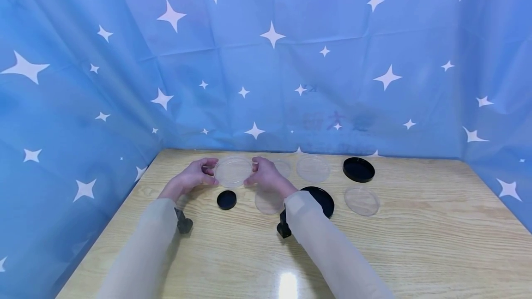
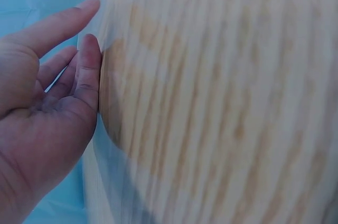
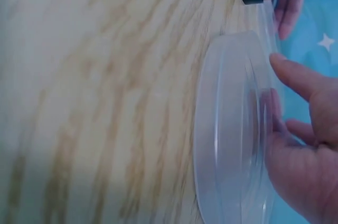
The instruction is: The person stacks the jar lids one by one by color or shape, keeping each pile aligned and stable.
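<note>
On the curtain (image 1: 249, 63) I note faint, illegible writing (image 1: 336, 118); both hands (image 1: 193, 177) (image 1: 270, 178) grip a clear dish (image 1: 232, 171); right sleeve (image 1: 332, 248) partly covers a black dish (image 1: 326, 200).

Left hand (image 1: 196, 175) in all three views

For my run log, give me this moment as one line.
left hand: holds clear dish by left edge | right hand: holds its right edge | small black dish: on wooden table, nearer the person

Starry blue cloth (image 1: 249, 59) hanging round a wood-grain table (image 1: 415, 230) marks this as a screened-off workspace.
</note>
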The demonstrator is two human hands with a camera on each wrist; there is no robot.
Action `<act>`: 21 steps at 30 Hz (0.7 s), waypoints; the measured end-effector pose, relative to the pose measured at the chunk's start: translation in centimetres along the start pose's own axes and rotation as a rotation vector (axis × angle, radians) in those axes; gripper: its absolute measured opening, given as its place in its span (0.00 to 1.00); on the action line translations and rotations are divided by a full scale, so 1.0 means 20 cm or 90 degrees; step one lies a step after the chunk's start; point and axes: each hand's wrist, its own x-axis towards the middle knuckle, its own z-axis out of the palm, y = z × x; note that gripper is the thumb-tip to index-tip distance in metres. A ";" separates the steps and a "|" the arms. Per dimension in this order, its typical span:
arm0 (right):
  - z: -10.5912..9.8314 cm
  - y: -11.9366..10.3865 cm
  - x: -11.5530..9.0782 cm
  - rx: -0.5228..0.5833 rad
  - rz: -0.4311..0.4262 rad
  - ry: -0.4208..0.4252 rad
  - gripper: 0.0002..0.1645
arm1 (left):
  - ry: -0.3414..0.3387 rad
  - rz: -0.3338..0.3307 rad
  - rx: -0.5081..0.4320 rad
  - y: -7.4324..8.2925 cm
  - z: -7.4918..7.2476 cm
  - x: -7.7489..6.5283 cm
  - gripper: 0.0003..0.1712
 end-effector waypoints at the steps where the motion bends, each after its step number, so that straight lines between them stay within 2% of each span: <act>1: 0.00 0.00 0.00 0.001 -0.001 0.001 0.52 | -0.001 0.000 -0.002 0.00 0.00 0.00 0.48; 11: 0.00 0.01 0.01 0.012 0.007 0.012 0.45 | 0.004 -0.012 0.007 -0.01 0.00 0.01 0.47; 18: 0.00 0.01 0.01 0.004 0.012 0.014 0.45 | -0.017 0.024 0.004 0.00 -0.01 -0.01 0.47; 21: -0.01 0.00 0.00 -0.002 0.010 0.012 0.46 | -0.023 0.019 0.000 0.00 -0.01 -0.01 0.47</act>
